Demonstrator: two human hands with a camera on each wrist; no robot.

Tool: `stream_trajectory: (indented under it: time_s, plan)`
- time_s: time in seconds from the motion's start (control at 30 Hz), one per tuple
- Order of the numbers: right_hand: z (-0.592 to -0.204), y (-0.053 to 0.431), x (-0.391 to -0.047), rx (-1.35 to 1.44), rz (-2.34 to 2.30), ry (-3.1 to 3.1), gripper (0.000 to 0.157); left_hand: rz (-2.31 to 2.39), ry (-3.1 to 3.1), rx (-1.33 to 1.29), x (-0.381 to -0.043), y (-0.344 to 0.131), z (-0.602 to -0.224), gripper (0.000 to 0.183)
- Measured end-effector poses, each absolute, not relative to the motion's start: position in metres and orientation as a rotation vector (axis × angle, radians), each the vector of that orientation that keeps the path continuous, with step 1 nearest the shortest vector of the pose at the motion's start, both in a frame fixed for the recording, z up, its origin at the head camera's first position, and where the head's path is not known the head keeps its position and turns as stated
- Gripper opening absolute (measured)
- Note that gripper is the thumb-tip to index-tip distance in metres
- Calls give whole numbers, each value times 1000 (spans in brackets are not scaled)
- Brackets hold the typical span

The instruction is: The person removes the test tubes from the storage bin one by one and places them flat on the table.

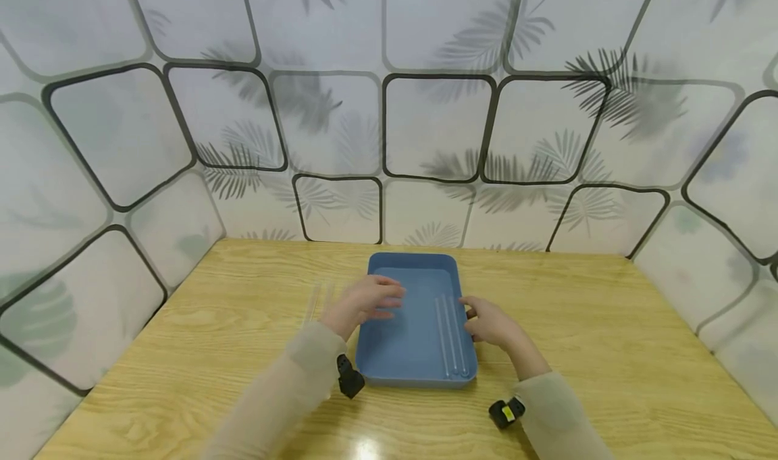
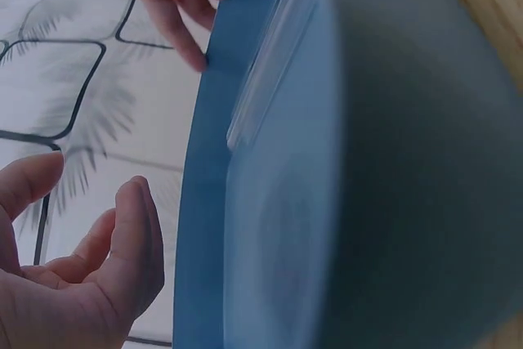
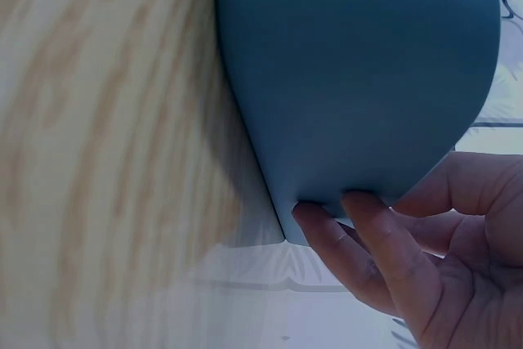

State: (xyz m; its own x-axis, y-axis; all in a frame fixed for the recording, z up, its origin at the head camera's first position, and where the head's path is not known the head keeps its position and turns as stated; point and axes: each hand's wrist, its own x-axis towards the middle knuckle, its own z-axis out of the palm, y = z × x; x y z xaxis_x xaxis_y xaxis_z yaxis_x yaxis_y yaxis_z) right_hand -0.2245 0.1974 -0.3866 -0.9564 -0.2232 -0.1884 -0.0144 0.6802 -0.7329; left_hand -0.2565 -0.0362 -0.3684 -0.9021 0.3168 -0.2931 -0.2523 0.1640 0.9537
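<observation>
Blue tray [image 1: 407, 352]: flat on the bench [image 1: 614, 331], between the two hands; probably light and stiff, smooth enough to slide if nudged. Best held by the rim or both long side walls.
Rods in the tray [image 1: 452, 335]: three clear, slim lengths lying side by side along the right wall. Glass or plastic, I cannot tell; likely light, stiff, slippery and prone to roll, so treat as fragile. A gentle pinch near the middle should suit them.
Rods on the bench [image 1: 312, 303]: two more clear lengths, left of the tray, partly hidden by the left arm; likely to handle alike.
Left hand [image 1: 367, 299]: over the tray's left side, fingers parted and loosely bent, with nothing visible between them.
Right hand [image 1: 495, 321]: beside the right wall, relaxed fingertips touching its outside; no firm grip shows.
Right wrist device [image 1: 501, 416]: black, with a yellow patch; any writing is too small to read.
Brands: none legible on tray or rods.
</observation>
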Motion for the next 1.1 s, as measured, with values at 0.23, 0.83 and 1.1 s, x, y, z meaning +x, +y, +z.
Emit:
stream_trajectory:
  time_s: [0.23, 0.83, 1.1]
  plan:
    - [-387, 197, -224, -183, -1158, 2625, 55, 1784, 1980, 84, -250, -17, -372, 43]
    - [-386, 198, -226, -180, -1155, 2629, 55, 1708, 1965, 26, -243, 14, -393, 37]
    - [-388, 198, -227, -167, -1142, 2623, 54, 1677, 1966, 8, -242, 21, -396, 38]
